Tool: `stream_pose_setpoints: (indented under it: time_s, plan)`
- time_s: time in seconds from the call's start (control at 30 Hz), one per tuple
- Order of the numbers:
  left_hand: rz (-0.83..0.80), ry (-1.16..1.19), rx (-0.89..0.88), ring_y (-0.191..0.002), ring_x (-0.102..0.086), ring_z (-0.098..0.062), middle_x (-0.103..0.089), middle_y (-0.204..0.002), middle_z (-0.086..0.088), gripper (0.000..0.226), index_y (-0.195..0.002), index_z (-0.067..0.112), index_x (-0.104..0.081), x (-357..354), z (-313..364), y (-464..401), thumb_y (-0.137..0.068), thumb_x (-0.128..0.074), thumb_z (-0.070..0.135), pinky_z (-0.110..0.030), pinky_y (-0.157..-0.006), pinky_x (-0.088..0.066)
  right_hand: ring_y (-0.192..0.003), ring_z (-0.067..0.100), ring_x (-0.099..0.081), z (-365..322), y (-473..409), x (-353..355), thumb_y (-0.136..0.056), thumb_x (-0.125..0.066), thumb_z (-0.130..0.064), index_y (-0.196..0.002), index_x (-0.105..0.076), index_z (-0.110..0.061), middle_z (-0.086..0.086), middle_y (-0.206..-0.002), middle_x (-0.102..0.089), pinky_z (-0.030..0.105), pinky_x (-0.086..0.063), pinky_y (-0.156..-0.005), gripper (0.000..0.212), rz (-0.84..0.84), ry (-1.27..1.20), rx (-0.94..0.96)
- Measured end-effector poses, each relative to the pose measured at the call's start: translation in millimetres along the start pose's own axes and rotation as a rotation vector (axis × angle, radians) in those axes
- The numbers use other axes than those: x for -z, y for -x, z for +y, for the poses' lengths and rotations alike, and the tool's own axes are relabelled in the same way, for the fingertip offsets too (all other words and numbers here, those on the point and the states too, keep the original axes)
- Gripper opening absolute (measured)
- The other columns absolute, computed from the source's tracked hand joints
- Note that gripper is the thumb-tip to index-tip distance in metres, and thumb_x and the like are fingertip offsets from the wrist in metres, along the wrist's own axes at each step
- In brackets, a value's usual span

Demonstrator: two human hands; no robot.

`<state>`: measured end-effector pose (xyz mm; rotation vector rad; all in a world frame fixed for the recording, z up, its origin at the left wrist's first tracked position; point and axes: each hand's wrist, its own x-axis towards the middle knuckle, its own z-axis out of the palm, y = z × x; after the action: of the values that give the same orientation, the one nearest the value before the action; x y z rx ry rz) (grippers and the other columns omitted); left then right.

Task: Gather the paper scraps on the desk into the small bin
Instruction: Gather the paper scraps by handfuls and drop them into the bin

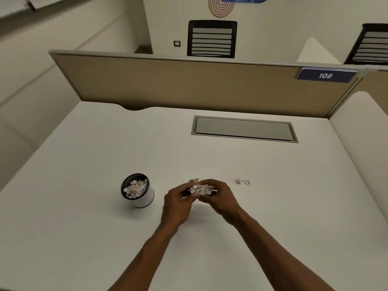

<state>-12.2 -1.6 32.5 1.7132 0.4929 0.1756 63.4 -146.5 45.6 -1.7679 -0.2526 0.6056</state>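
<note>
Paper scraps (200, 189), a crumpled white bunch of them, sit cupped between both hands just above the middle of the white bench (210, 156). The left hand (178, 201) curls in from the left, its fingers (188, 193) bent around the near side of the bunch, and the right hand (218, 196) meets it from the other side, its fingers (207, 182) folded over the top. Both hands are closed on the same wad, touching each other around it, with bits of paper poking out between them. Whether the wad rests on the bench or hangs a little above it, I cannot tell from here.

Off to the left, near the hands but apart from them, stands the small bin (137, 190), a round white cup with a dark rim, upright. It already holds a heap of torn paper that reaches close to the rim.

To the right of the hands a few loose scraps (243, 182) lie on the bench, small and pale, a bit blurred against the surface.

Further back, a long grey flap (244, 129) is set flush into the bench. Behind that runs a tan partition (189, 80) with a blue tag (326, 75) reading 109 at its right end. Over the partition, two dark chair backs (212, 38) show against the pale wall.
</note>
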Motion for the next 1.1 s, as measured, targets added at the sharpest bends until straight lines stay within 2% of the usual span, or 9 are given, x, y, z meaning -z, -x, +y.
stream_pose_setpoints:
  time_s: [0.1, 0.27, 0.4, 0.47, 0.67, 0.83, 0.9, 0.97, 1.1]
  plan:
    - [0.083, 0.036, -0.042, -0.108, -0.066, 0.005, -0.071, -0.117, 0.024, 0.037, -0.112, 0.038, -0.074, 39.4, 5.7, 5.0, -0.088, -0.073, 0.010, -0.015, -0.089, -0.053, -0.088, 0.013, -0.074, -22.9, -8.1, -33.8, -0.075, -0.082, -0.013, -0.097, -0.074, -0.026, -0.006, -0.097, -0.077, 0.032, -0.061, -0.082, 0.027, -0.070, -0.019, 0.039]
    - [0.238, -0.033, -0.045, -0.100, -0.066, 0.010, -0.072, -0.104, 0.031, 0.040, -0.107, 0.046, -0.072, 100.3, 9.1, 11.2, -0.087, -0.075, 0.012, -0.005, -0.078, -0.050, -0.093, 0.024, -0.072, -55.2, -26.4, -89.8, -0.073, -0.084, -0.014, -0.099, -0.074, -0.022, 0.000, -0.099, -0.076, 0.041, -0.062, -0.084, 0.029, -0.179, 0.060, 0.085]
    - [0.323, -0.174, 0.053, -0.093, -0.071, -0.002, -0.076, -0.097, 0.019, 0.029, -0.106, 0.043, -0.073, 138.7, 9.1, 7.1, -0.083, -0.079, 0.027, -0.024, -0.078, -0.056, -0.097, 0.021, -0.067, -78.0, -45.8, -123.2, -0.074, -0.083, -0.018, -0.108, -0.073, -0.018, 0.002, -0.108, -0.072, 0.031, -0.056, -0.075, 0.036, -0.268, 0.323, 0.112]
    - [0.336, -0.287, 0.090, -0.091, -0.071, -0.012, -0.076, -0.096, 0.013, 0.025, -0.106, 0.037, -0.075, 150.2, 8.6, 2.0, -0.082, -0.079, 0.030, -0.026, -0.073, -0.053, -0.098, 0.021, -0.064, -87.5, -54.9, -134.6, -0.076, -0.080, -0.018, -0.110, -0.072, -0.015, 0.004, -0.111, -0.071, 0.024, -0.047, -0.069, 0.035, -0.309, 0.515, 0.159]
    - [0.313, -0.584, 0.005, -0.078, -0.066, -0.016, -0.078, -0.091, -0.002, 0.018, -0.099, 0.020, -0.078, 164.1, 4.8, -13.7, -0.082, -0.076, 0.018, -0.021, -0.064, -0.049, -0.105, 0.028, -0.064, -104.7, -70.0, -156.5, -0.077, -0.078, -0.015, -0.118, -0.065, -0.011, 0.010, -0.115, -0.068, 0.030, -0.050, -0.076, 0.043, -0.342, 0.880, 0.295]
    - [0.359, -0.610, -0.101, -0.074, -0.069, -0.019, -0.077, -0.087, -0.004, 0.017, -0.097, 0.017, -0.077, 164.6, 0.7, -13.2, -0.080, -0.079, 0.015, -0.026, -0.066, -0.054, -0.109, 0.033, -0.059, -104.9, -72.5, -155.6, -0.080, -0.075, -0.010, -0.132, -0.054, -0.011, 0.016, -0.117, -0.064, 0.038, -0.051, -0.084, 0.056, -0.339, 1.000, 0.435]
    - [0.384, -0.609, -0.110, -0.087, -0.071, -0.023, -0.076, -0.102, -0.006, 0.029, -0.108, 0.016, -0.074, 168.3, -5.1, -10.0, -0.080, -0.081, 0.016, -0.034, -0.075, -0.059, -0.111, 0.034, -0.058, -102.0, -71.4, -150.7, -0.082, -0.072, -0.011, -0.135, -0.052, -0.011, 0.017, -0.118, -0.064, 0.039, -0.051, -0.086, 0.056, -0.327, 1.005, 0.493]
    - [0.416, -0.605, -0.095, -0.112, -0.066, -0.026, -0.067, -0.128, -0.007, 0.047, -0.129, 0.013, -0.064, 172.6, -14.4, -3.6, -0.084, -0.077, 0.016, -0.040, -0.096, -0.055, -0.113, 0.035, -0.059, -97.3, -68.6, -145.4, -0.087, -0.066, -0.014, -0.136, -0.053, -0.012, 0.015, -0.123, -0.064, 0.041, -0.052, -0.089, 0.050, -0.293, 0.981, 0.540]
    - [0.243, -0.645, -0.225, -0.145, -0.036, -0.012, -0.041, -0.155, 0.003, 0.054, -0.151, 0.016, -0.038, 164.0, -32.8, 14.6, -0.100, -0.054, 0.023, -0.027, -0.120, -0.023, -0.122, 0.030, -0.055, -73.7, -55.0, -143.2, -0.094, -0.058, -0.021, -0.137, -0.052, -0.011, 0.009, -0.138, -0.057, 0.044, -0.050, -0.097, 0.044, -0.329, 1.004, 0.748]
